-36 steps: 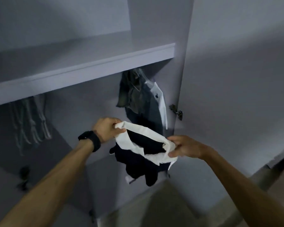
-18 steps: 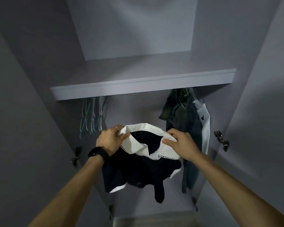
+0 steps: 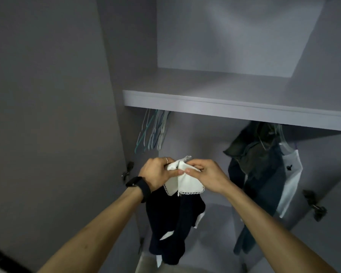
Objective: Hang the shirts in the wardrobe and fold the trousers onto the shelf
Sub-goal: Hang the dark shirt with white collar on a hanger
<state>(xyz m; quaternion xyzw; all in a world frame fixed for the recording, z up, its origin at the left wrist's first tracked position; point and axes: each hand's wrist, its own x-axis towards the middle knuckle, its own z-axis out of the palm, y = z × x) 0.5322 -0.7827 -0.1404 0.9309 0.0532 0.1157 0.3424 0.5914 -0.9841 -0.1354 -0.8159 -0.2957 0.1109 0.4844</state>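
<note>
A dark navy shirt with a white lace-edged collar hangs in front of the open wardrobe. My left hand and my right hand both pinch the collar, held close together at its top. The shirt's body and white cuffs dangle below my hands. Behind them, under the grey shelf, several empty hangers hang at the left. Dark garments and a white shirt hang at the right.
The left wardrobe door stands open close beside my left arm, with a hinge on its edge. The right door's hinge is at the far right. The shelf top holds nothing visible.
My hands have drawn together, closing the collar that was spread open between them. The view has shifted right and nearer to the wardrobe.
</note>
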